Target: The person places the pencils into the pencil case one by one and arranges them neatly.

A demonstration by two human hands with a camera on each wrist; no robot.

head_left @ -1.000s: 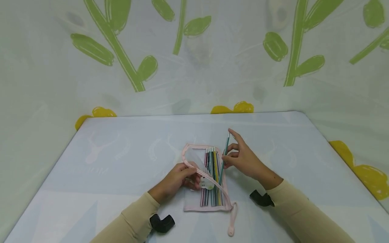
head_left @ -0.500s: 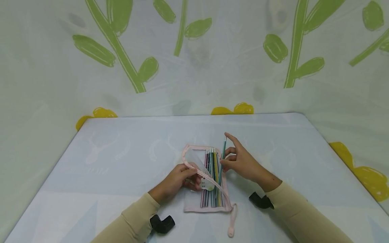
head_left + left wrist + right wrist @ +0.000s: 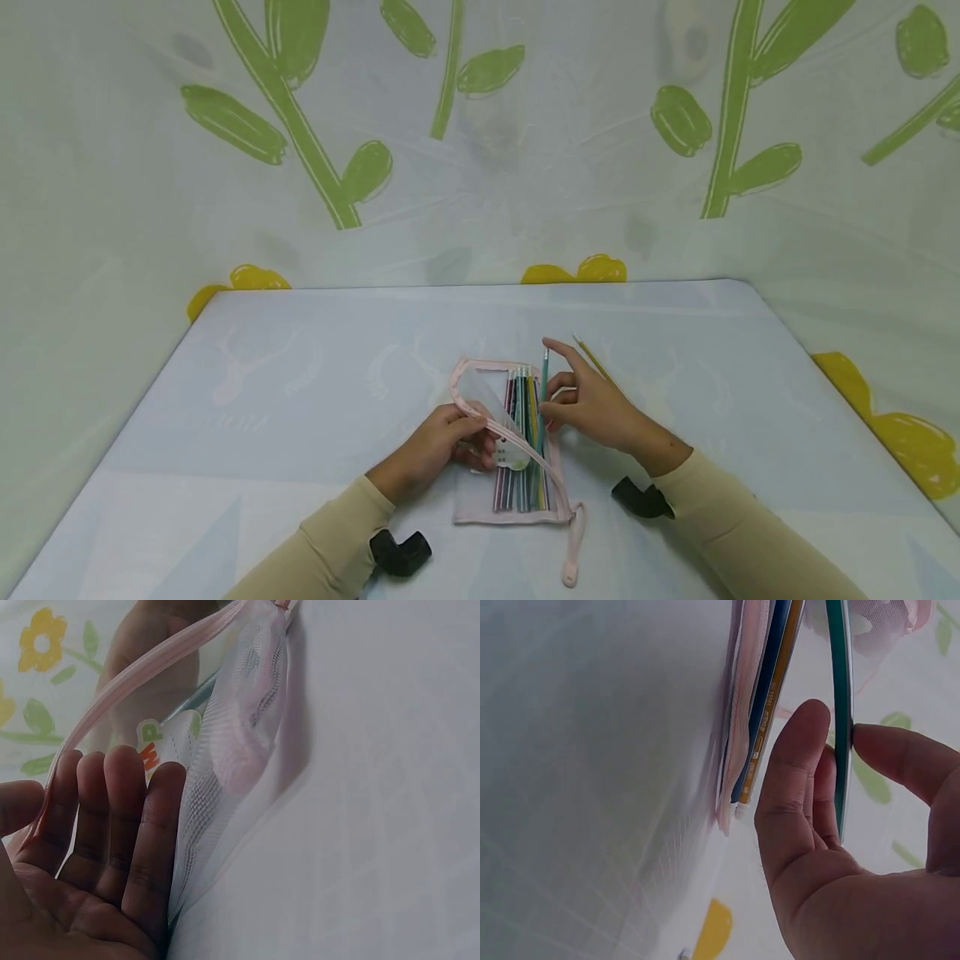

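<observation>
A mesh pencil pouch (image 3: 504,522) with pink edging lies on the table, its zipper side lifted. Several pencils (image 3: 521,492) lie lengthwise inside it, beside a white paper tag (image 3: 512,456). My left hand (image 3: 448,440) pinches the pink zipper edge (image 3: 120,686) between thumb and index finger; its other fingers sit inside the opening. My right hand (image 3: 596,408) pinches a teal pencil (image 3: 544,375), index fingertip on its upper end. That pencil stands nearly upright at the pouch's right side, lower part in the opening. In the right wrist view the teal pencil (image 3: 841,697) runs between thumb and fingers.
A yellow pencil (image 3: 597,362) lies on the table (image 3: 337,358) behind my right hand. The pouch's pink zipper strap (image 3: 573,550) hangs toward the front. A wall with a printed leaf pattern (image 3: 487,208) rises behind the table.
My right hand has moved left and slightly down, and the teal pencil has tilted more upright and gone lower into the pouch. The yellow pencil has come into sight. The left hand stays put.
</observation>
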